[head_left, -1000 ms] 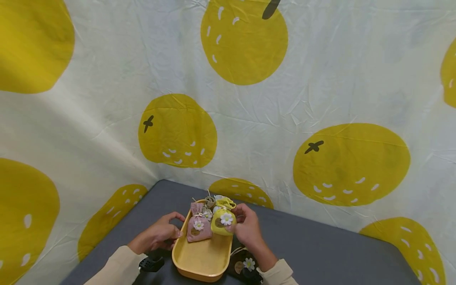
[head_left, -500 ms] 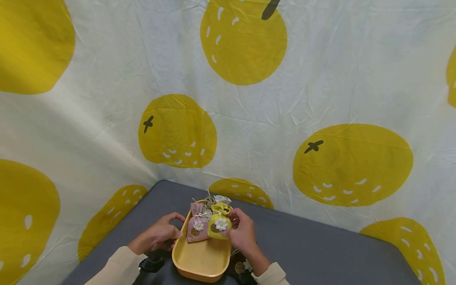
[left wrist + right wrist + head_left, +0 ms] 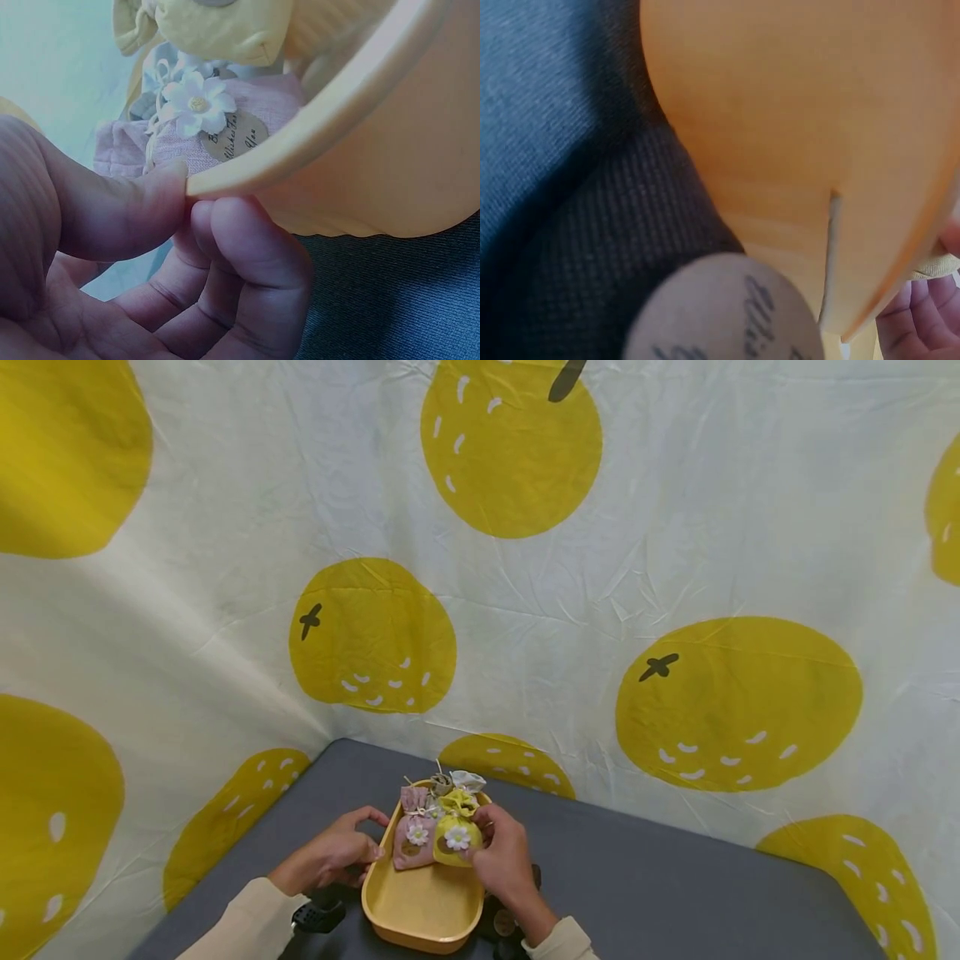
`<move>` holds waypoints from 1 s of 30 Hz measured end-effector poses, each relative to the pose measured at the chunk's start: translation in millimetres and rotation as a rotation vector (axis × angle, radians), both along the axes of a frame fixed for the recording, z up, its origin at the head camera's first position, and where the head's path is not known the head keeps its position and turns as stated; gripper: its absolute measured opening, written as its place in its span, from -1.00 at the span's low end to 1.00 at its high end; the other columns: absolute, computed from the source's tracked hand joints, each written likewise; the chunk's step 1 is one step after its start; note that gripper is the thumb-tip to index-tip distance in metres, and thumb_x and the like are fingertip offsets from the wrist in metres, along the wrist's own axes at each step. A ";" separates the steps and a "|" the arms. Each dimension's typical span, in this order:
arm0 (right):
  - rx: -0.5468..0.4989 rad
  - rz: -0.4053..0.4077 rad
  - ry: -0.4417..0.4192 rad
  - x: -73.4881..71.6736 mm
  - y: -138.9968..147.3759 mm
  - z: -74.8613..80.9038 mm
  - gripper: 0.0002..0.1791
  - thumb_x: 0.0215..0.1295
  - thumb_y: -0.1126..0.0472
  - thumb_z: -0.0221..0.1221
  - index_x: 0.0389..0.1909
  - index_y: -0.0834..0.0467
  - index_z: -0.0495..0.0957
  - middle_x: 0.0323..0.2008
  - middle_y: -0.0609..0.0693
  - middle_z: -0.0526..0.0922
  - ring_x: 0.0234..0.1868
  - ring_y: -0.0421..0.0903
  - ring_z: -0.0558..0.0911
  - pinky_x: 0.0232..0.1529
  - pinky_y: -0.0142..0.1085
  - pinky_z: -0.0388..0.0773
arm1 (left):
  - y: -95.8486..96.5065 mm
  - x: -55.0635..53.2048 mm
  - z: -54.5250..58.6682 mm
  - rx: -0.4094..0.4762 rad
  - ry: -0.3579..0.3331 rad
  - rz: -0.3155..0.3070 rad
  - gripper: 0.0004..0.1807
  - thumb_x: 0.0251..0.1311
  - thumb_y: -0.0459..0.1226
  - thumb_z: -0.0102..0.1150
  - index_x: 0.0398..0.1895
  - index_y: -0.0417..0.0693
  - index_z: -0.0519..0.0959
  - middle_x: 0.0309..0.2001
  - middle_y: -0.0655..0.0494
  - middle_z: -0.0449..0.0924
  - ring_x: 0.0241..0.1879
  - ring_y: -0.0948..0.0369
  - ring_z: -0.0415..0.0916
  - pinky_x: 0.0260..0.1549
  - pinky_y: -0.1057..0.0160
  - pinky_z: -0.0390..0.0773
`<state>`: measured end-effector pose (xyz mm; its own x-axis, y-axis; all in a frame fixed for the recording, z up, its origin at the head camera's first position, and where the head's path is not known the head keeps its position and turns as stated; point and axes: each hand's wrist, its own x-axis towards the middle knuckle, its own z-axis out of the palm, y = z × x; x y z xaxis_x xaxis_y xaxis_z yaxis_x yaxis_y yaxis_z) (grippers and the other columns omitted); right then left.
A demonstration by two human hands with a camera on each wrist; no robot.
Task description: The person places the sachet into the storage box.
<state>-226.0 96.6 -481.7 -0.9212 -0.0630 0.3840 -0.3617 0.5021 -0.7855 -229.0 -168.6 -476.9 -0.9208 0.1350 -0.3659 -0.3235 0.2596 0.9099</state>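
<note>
In the head view my left hand [image 3: 341,849] pinches the left rim of a yellow-orange tray [image 3: 423,906]. The left wrist view shows thumb and curled fingers on either side of that rim [image 3: 277,161]. My right hand [image 3: 504,860] holds a small yellow drawstring pouch [image 3: 448,821] with a white flower by its right side, inside the tray. Beside it, on the left, lies a pink drawstring pouch [image 3: 407,855] with a flower and a round label. Behind these two are a brownish pouch [image 3: 441,785] and a whitish pouch [image 3: 469,780], both partly hidden.
A black pouch [image 3: 491,920] lies right of the tray, mostly under my right forearm; its round label [image 3: 727,311] fills the bottom of the right wrist view. The dark grey tabletop [image 3: 675,893] extends rightward. A fruit-printed cloth [image 3: 540,677] hangs behind.
My right hand has carried the yellow pouch left and slightly down, up against the pink one, uncovering more of the whitish pouch behind. The left hand has kept its place on the rim.
</note>
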 end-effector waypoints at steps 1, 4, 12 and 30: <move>0.009 -0.003 0.005 -0.1 -0.9 0.0 -0.56 -0.13 0.56 0.44 -0.24 0.11 0.61 -0.33 0.00 0.68 -0.41 -0.24 0.52 -0.37 -0.42 0.49 | -0.2 0.2 0.3 0.000 -0.001 0.000 -0.47 0.23 -0.54 0.13 0.27 -0.10 0.36 -0.54 0.01 0.48 -0.60 0.16 0.38 -0.58 0.22 0.49; 0.022 -0.001 0.023 0.1 -3.1 0.8 -0.57 -0.15 0.55 0.45 -0.25 0.11 0.62 -0.34 -0.01 0.68 -0.42 -0.23 0.52 -0.38 -0.42 0.48 | -0.8 0.3 0.6 0.001 0.000 -0.005 -0.47 0.24 -0.54 0.13 0.27 -0.11 0.35 -0.54 0.02 0.48 -0.60 0.17 0.38 -0.58 0.23 0.48; 0.120 -0.044 0.075 2.9 -7.2 1.8 -0.60 -0.19 0.50 0.44 -0.31 0.06 0.62 -0.39 -0.08 0.67 -0.45 -0.26 0.53 -0.38 -0.41 0.47 | -0.3 0.1 1.4 0.008 -0.009 -0.013 -0.45 0.23 -0.54 0.11 0.29 -0.12 0.34 -0.54 0.03 0.48 -0.59 0.18 0.38 -0.58 0.25 0.49; 0.255 -0.082 0.145 -2.4 -11.3 3.9 -0.65 -0.23 0.40 0.51 -0.38 0.04 0.66 -0.48 -0.16 0.64 -0.45 -0.29 0.50 -0.39 -0.40 0.43 | -0.2 0.0 3.2 -0.006 -0.011 -0.009 -0.46 0.23 -0.54 0.10 0.28 -0.11 0.35 -0.54 0.02 0.49 -0.61 0.19 0.37 -0.60 0.25 0.48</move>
